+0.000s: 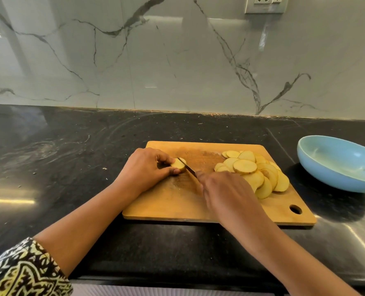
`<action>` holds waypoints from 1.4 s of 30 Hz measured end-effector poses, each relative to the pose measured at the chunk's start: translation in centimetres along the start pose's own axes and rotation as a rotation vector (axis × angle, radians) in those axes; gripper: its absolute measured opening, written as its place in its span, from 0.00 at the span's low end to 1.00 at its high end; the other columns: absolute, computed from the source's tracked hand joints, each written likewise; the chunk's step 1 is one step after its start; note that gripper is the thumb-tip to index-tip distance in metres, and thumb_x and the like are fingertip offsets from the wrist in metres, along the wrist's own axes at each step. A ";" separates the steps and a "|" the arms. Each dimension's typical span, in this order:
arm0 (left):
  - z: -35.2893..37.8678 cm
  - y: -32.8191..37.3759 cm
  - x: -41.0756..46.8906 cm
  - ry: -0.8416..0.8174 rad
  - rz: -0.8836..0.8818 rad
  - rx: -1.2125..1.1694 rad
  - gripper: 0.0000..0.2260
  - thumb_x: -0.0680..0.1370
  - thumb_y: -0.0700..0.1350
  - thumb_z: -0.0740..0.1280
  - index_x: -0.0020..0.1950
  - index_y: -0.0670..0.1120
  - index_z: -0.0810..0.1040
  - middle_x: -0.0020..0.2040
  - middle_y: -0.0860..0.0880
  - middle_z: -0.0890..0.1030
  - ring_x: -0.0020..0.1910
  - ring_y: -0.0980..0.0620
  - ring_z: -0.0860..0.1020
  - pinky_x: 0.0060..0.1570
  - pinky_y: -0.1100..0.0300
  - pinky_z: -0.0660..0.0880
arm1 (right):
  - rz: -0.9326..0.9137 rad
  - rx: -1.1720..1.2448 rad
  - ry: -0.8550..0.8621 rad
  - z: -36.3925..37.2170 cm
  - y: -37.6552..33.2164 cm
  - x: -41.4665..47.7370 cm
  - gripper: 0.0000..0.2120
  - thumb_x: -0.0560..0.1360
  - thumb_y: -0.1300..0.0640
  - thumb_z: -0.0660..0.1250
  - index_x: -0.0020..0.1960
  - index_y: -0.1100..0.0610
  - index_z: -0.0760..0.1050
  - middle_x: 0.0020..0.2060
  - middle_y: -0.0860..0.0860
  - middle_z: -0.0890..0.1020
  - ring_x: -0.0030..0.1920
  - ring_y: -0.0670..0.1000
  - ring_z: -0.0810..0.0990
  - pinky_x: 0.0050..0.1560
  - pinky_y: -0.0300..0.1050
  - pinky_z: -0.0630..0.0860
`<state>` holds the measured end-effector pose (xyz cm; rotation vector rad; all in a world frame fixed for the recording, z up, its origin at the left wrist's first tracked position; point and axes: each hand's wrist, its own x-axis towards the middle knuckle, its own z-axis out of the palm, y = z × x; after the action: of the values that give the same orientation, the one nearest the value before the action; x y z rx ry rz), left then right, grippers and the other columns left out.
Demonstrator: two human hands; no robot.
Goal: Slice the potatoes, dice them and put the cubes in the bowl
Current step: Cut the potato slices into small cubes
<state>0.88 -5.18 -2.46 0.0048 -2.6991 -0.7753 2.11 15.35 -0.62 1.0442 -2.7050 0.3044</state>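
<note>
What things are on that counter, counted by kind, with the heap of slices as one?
Wooden cutting board: 1
Knife: 1
Blue bowl: 1
Potato end: 1
Heap of potato slices: 1
Hands: 2 (left hand, right hand)
Total: 7

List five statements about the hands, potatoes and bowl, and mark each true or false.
1. The left hand holds a potato piece on the cutting board. True.
2. The blue bowl holds potato cubes. False: no cubes show in it.
3. The right hand grips the knife, blade at the piece. True.
4. The slices lie left of the knife. False: they are piled on the board's right side.
5. The bowl stands on the board. False: it stands on the counter, right of the board.
</note>
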 end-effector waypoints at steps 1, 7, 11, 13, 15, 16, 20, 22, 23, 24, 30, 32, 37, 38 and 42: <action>0.0 0.0 0.0 -0.004 -0.003 0.005 0.17 0.68 0.56 0.74 0.54 0.50 0.83 0.51 0.55 0.83 0.48 0.63 0.77 0.51 0.66 0.74 | 0.001 0.011 0.016 -0.1 0.2 -0.9 0.20 0.82 0.55 0.57 0.73 0.50 0.64 0.47 0.46 0.77 0.42 0.45 0.75 0.42 0.39 0.73; -0.1 0.0 -0.2 -0.011 -0.021 -0.011 0.17 0.69 0.55 0.73 0.55 0.50 0.83 0.51 0.55 0.83 0.43 0.68 0.74 0.44 0.75 0.69 | 0.022 -0.066 0.045 -0.9 0.6 -2.4 0.22 0.83 0.56 0.55 0.76 0.48 0.58 0.48 0.45 0.79 0.42 0.45 0.76 0.39 0.39 0.72; -0.2 0.0 -0.3 -0.023 -0.023 -0.016 0.18 0.69 0.55 0.73 0.56 0.50 0.82 0.51 0.55 0.83 0.42 0.69 0.73 0.41 0.75 0.69 | 0.022 -0.083 0.042 -2.2 0.7 -3.1 0.20 0.82 0.55 0.55 0.73 0.46 0.64 0.43 0.46 0.78 0.40 0.46 0.74 0.31 0.36 0.65; -0.5 0.0 -0.4 -0.033 -0.026 -0.032 0.18 0.69 0.55 0.73 0.56 0.51 0.82 0.51 0.57 0.82 0.43 0.69 0.73 0.40 0.76 0.69 | 0.047 -0.058 0.100 -2.6 0.7 -3.1 0.20 0.82 0.54 0.54 0.74 0.46 0.63 0.44 0.45 0.79 0.38 0.45 0.72 0.28 0.35 0.60; -0.7 0.1 -0.6 -0.023 -0.036 -0.075 0.17 0.68 0.55 0.74 0.55 0.53 0.82 0.48 0.59 0.82 0.43 0.69 0.74 0.39 0.76 0.70 | 0.056 -0.031 0.153 -2.4 0.4 -2.4 0.20 0.82 0.53 0.54 0.74 0.46 0.63 0.45 0.45 0.80 0.37 0.44 0.70 0.28 0.34 0.59; -0.7 0.1 -0.6 -0.011 -0.037 -0.095 0.16 0.68 0.55 0.74 0.55 0.54 0.82 0.47 0.59 0.82 0.43 0.69 0.74 0.39 0.76 0.70 | 0.055 -0.013 0.159 -2.0 0.3 -1.9 0.20 0.82 0.52 0.55 0.74 0.47 0.64 0.46 0.45 0.81 0.37 0.44 0.71 0.28 0.34 0.61; -0.7 0.2 -0.7 0.014 -0.032 -0.089 0.16 0.68 0.54 0.75 0.53 0.52 0.83 0.42 0.62 0.80 0.41 0.71 0.74 0.39 0.77 0.70 | 0.056 0.071 0.125 -0.2 0.0 -0.5 0.19 0.82 0.52 0.57 0.72 0.48 0.67 0.48 0.45 0.82 0.41 0.45 0.77 0.40 0.39 0.75; -0.6 0.1 -0.6 0.015 -0.029 -0.077 0.16 0.67 0.55 0.74 0.53 0.51 0.84 0.44 0.60 0.81 0.40 0.70 0.74 0.39 0.78 0.69 | 0.058 0.079 0.117 -0.2 0.1 -0.3 0.19 0.81 0.52 0.57 0.72 0.48 0.67 0.50 0.45 0.82 0.42 0.44 0.77 0.42 0.40 0.76; -0.6 0.0 -0.5 0.017 -0.026 -0.071 0.16 0.67 0.56 0.74 0.52 0.52 0.84 0.45 0.59 0.83 0.41 0.70 0.75 0.38 0.77 0.69 | 0.055 0.072 0.115 -0.2 0.2 -0.3 0.19 0.81 0.52 0.57 0.72 0.48 0.67 0.50 0.45 0.82 0.42 0.45 0.78 0.41 0.40 0.76; -0.6 -0.1 -0.5 0.020 -0.021 -0.062 0.16 0.67 0.56 0.74 0.52 0.52 0.84 0.46 0.57 0.83 0.41 0.69 0.75 0.38 0.76 0.70 | 0.047 0.051 0.110 -0.3 0.2 -0.2 0.19 0.81 0.52 0.57 0.72 0.48 0.67 0.49 0.46 0.82 0.41 0.45 0.77 0.40 0.40 0.76; -0.3 -0.2 -0.5 0.042 0.016 0.004 0.15 0.68 0.56 0.74 0.52 0.51 0.84 0.48 0.56 0.84 0.39 0.66 0.76 0.41 0.73 0.71 | -0.032 -0.054 -0.046 0.4 -1.6 1.7 0.17 0.80 0.56 0.61 0.69 0.54 0.69 0.42 0.48 0.71 0.39 0.44 0.68 0.39 0.39 0.66; -0.1 -0.3 -0.5 0.046 0.012 0.035 0.15 0.69 0.56 0.73 0.52 0.52 0.84 0.48 0.56 0.84 0.40 0.63 0.77 0.45 0.66 0.75 | -0.028 -0.035 -0.024 0.6 -1.2 1.1 0.19 0.81 0.55 0.60 0.71 0.53 0.66 0.43 0.48 0.71 0.39 0.44 0.68 0.39 0.39 0.66; -0.1 -0.4 -0.5 0.036 0.019 0.049 0.15 0.70 0.56 0.72 0.53 0.52 0.83 0.49 0.55 0.84 0.39 0.64 0.76 0.40 0.73 0.69 | -0.016 0.034 0.052 0.4 0.1 -2.2 0.22 0.83 0.54 0.54 0.76 0.49 0.59 0.51 0.47 0.79 0.45 0.47 0.77 0.42 0.41 0.74; -0.1 -0.3 -0.5 0.039 0.022 0.048 0.15 0.70 0.56 0.72 0.53 0.51 0.83 0.48 0.55 0.84 0.39 0.64 0.76 0.41 0.73 0.69 | -0.020 0.033 0.056 0.3 0.1 -2.4 0.22 0.83 0.54 0.54 0.76 0.49 0.59 0.51 0.47 0.79 0.45 0.47 0.77 0.42 0.41 0.73; -0.2 -0.1 -0.7 0.049 0.026 0.049 0.14 0.70 0.55 0.73 0.53 0.51 0.84 0.48 0.54 0.84 0.36 0.66 0.74 0.38 0.75 0.67 | -0.014 0.062 0.062 -0.4 0.3 -3.0 0.21 0.82 0.54 0.54 0.75 0.49 0.62 0.52 0.46 0.80 0.46 0.46 0.78 0.43 0.40 0.74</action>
<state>1.58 -5.35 -2.56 0.0002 -2.6652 -0.6928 4.12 17.56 -1.16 1.0521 -2.6476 0.4140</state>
